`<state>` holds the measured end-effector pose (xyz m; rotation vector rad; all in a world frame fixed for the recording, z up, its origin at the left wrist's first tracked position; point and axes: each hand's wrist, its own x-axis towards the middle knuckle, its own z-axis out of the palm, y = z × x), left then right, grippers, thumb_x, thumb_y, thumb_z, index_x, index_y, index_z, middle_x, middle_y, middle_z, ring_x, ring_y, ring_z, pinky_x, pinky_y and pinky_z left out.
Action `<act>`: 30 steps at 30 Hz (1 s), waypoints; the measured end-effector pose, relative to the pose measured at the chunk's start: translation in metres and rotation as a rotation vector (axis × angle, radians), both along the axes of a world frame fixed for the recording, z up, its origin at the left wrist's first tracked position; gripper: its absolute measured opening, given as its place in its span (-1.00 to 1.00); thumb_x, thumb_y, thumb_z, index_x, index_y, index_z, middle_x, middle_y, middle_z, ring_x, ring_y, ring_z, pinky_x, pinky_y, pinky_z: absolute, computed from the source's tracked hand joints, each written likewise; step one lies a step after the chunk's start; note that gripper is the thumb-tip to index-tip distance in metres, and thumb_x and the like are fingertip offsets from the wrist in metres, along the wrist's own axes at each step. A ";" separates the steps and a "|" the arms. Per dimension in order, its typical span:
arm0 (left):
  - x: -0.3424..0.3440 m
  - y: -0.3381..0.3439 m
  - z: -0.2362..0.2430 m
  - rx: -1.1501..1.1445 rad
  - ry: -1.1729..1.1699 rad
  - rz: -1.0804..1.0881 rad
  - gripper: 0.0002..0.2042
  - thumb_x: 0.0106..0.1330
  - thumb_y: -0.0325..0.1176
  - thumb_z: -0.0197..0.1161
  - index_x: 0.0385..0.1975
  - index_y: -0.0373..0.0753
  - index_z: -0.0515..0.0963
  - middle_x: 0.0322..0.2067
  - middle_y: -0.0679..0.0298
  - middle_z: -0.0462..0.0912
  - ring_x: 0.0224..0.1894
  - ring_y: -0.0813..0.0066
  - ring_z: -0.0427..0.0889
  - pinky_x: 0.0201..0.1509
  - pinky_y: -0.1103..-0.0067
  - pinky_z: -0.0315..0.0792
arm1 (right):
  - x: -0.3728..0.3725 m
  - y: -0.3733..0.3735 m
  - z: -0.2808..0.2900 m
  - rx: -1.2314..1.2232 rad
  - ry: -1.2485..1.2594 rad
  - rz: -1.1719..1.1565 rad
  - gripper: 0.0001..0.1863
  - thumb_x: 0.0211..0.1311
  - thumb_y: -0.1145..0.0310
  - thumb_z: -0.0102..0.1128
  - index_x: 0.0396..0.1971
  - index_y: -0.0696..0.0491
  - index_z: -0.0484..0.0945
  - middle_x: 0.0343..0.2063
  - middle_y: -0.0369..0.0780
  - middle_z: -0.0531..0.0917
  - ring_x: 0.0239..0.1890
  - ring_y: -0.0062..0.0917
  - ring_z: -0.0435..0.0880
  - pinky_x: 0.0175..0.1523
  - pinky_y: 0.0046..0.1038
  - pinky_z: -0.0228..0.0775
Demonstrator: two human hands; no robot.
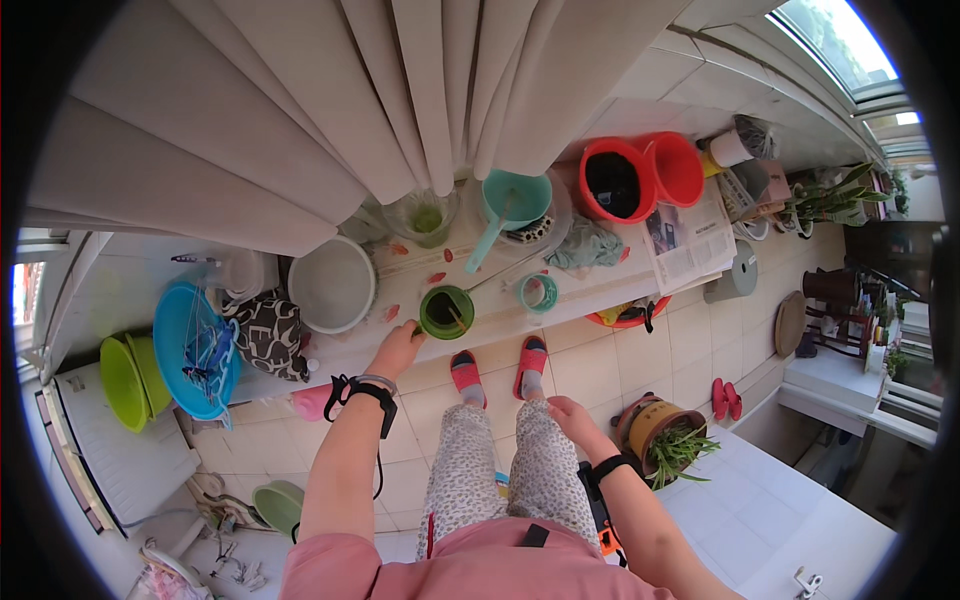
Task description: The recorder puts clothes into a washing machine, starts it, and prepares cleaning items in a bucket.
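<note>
My left hand (pixel 401 345) is at the near left edge of a small green pot (pixel 432 322), its fingers closed on the rim. Dark contents and a thin brown stick (pixel 458 317) show inside the pot. Right of it stands a clear teal-tinted cup (pixel 538 292). Behind lies a teal dipper (pixel 517 196) with a long handle, resting over a clear basin. My right hand (pixel 570 416) hangs low by my right knee, fingers curled together, with nothing visible in it. A thin light rod (pixel 503 272) slants behind the green pot.
On the table are a white basin (pixel 331 285), red buckets (pixel 617 180), a crumpled grey-green cloth (pixel 588 244) and newspapers (pixel 690 240). Left stand a blue basin (pixel 186 340) and green basins (pixel 122 382). A potted plant (pixel 660 435) is on the floor to my right. Curtains (pixel 300 90) hang behind the table.
</note>
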<state>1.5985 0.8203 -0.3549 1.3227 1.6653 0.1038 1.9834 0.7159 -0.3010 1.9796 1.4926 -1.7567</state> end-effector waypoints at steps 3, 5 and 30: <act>0.000 -0.027 0.005 0.041 -0.014 0.075 -0.75 0.24 -0.34 0.11 -0.18 -0.36 0.43 -0.24 -0.21 0.49 -0.11 -0.16 0.46 -0.07 0.22 0.36 | -0.024 0.041 -0.025 0.063 0.143 -0.395 -0.56 0.30 0.25 0.04 0.12 0.13 0.36 -0.16 -0.15 0.58 -0.14 -0.48 0.55 -0.09 -0.45 0.40; -0.001 -0.041 0.006 0.131 -0.015 0.099 -0.75 0.24 -0.34 0.11 -0.18 -0.37 0.42 -0.26 -0.19 0.49 -0.14 -0.16 0.46 -0.08 0.23 0.37 | -0.035 0.066 -0.060 0.066 0.144 -0.475 -0.53 0.31 0.26 0.04 0.17 0.10 0.30 -0.19 -0.17 0.57 -0.17 -0.52 0.54 -0.13 -0.47 0.41; -0.054 0.045 0.002 0.163 0.213 0.024 -0.74 0.26 -0.36 0.07 -0.11 -0.33 0.41 -0.22 -0.12 0.51 -0.18 -0.16 0.49 -0.11 0.20 0.39 | -0.021 0.235 -0.004 0.531 0.339 -0.361 -0.74 0.41 0.24 -0.10 -0.26 0.18 0.38 -0.44 -0.22 0.54 -0.39 -0.60 0.53 -0.24 -0.52 0.43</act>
